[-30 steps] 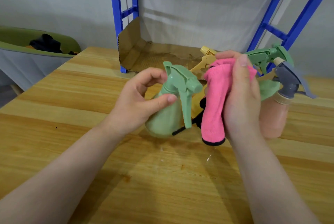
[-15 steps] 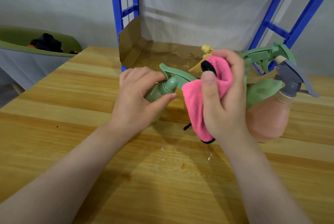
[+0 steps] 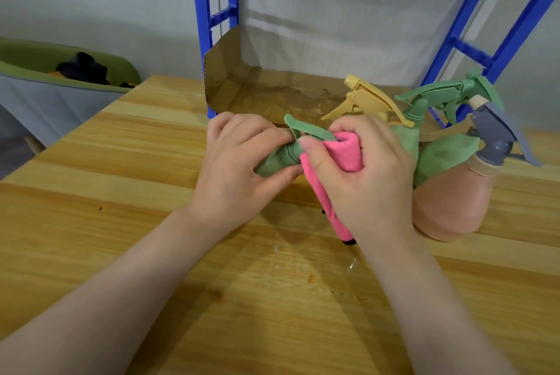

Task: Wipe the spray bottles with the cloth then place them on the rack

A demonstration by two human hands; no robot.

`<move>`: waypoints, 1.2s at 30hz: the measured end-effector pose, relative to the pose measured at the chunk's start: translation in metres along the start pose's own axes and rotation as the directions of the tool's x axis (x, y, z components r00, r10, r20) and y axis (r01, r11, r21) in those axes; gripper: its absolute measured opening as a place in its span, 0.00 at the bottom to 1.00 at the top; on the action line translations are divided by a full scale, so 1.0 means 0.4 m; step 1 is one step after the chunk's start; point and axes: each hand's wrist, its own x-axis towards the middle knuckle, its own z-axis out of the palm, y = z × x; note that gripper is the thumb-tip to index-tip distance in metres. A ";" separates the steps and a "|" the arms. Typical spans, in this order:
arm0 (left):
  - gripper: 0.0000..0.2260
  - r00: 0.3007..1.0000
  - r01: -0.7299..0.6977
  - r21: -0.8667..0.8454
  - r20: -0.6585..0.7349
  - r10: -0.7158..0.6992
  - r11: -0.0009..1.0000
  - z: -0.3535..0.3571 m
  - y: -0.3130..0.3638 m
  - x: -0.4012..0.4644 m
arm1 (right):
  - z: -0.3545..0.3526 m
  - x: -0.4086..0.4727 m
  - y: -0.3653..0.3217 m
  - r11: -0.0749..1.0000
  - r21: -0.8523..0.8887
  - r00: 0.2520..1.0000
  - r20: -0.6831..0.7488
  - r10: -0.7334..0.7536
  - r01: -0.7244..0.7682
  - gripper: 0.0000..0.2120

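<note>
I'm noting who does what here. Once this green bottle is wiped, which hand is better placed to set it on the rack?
Probably the left hand: it already grips the green bottle, while the right hand is wrapped around the pink cloth. The blue rack stands just behind.

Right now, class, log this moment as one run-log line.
left hand: holds green spray bottle | right hand: wipes its head with pink cloth | rack: no bottles yet
</note>
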 end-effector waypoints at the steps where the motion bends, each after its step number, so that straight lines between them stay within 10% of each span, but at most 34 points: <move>1: 0.14 1.000 0.016 -0.005 0.008 -0.016 1.000 0.001 -0.004 -0.001 | -0.003 0.002 -0.002 0.999 0.031 0.997 0.075 0.026 -0.029 0.18; 8: 0.14 0.999 0.038 0.010 0.016 -0.038 0.999 -0.004 -0.025 -0.002 | -0.030 0.021 0.004 0.990 -0.001 0.861 0.493 0.124 -0.142 0.34; 36: 0.15 0.996 0.094 -0.240 0.034 -0.089 0.966 0.004 -0.005 -0.002 | 0.015 -0.028 -0.003 0.967 0.243 0.997 -0.023 -0.075 0.079 0.15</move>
